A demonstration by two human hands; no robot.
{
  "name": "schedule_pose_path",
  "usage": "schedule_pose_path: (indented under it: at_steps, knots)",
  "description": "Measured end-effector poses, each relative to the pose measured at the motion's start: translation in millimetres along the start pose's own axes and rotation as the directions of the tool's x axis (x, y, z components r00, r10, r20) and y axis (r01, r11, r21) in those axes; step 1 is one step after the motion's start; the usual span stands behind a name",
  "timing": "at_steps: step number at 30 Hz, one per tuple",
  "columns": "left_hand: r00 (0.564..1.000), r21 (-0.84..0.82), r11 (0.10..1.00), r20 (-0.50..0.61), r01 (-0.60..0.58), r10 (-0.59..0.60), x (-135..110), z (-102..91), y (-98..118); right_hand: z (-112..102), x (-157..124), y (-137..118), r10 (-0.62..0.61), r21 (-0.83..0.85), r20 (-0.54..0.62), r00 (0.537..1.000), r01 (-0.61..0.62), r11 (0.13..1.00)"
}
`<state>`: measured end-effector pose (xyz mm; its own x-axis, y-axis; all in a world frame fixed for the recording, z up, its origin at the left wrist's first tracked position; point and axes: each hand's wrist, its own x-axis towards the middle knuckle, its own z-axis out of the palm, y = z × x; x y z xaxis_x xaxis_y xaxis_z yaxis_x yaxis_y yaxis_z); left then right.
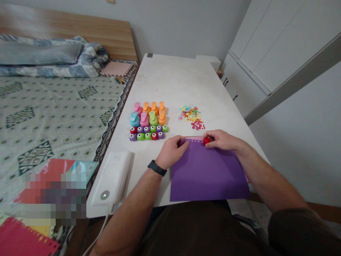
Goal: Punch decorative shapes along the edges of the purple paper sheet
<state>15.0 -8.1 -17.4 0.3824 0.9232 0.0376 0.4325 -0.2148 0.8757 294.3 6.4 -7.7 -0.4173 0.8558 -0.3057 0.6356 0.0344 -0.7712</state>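
A purple sheet of paper [207,174] lies at the table's near edge, with a row of small punched holes along its far edge. My left hand [173,151] pinches that sheet at its far left corner. In my right hand [220,139] is a small red craft punch [206,141], set at the paper's far edge just right of the holes. Pink paper shows a little beneath the purple sheet. Beyond the hands, a heap of colourful paper cutouts [189,113] is spread on the table, with red ones [198,124] nearest me.
Several large lever punches [144,119] and small punches [148,136] stand in rows left of the paper. A white power bank [113,176] with a cable lies at the table's left edge. Left is a bed [66,103] with coloured paper [23,236]; white cabinets [250,74] stand right.
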Motion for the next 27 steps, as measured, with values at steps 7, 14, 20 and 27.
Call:
schedule_pose_path:
  at_steps: [7, 14, 20, 27]
  knots:
    - [1.000, 0.029, 1.000, 0.006, 0.001, -0.001, 1.1, -0.2, -0.2, 0.7, -0.3, 2.9, -0.012, 0.027, -0.002, 1.000, 0.012, 1.000]
    - [1.000, 0.025, 1.000, 0.007, -0.002, 0.002, 0.5, -0.2, 0.7, 0.0, -1.0, 2.1, -0.026, 0.014, 0.009, 1.000, 0.026, 1.000]
    - [1.000, 0.032, 0.999, 0.015, -0.002, 0.001, 0.4, -1.2, 2.2, 1.7, 0.4, 1.4, -0.025, 0.008, -0.002, 1.000, 0.025, 1.000]
    - [1.000, 0.041, 0.999, 0.023, 0.007, -0.008, 0.2, -2.0, 2.8, 2.0, 1.2, 0.4, -0.027, -0.004, 0.003, 1.000, 0.027, 1.000]
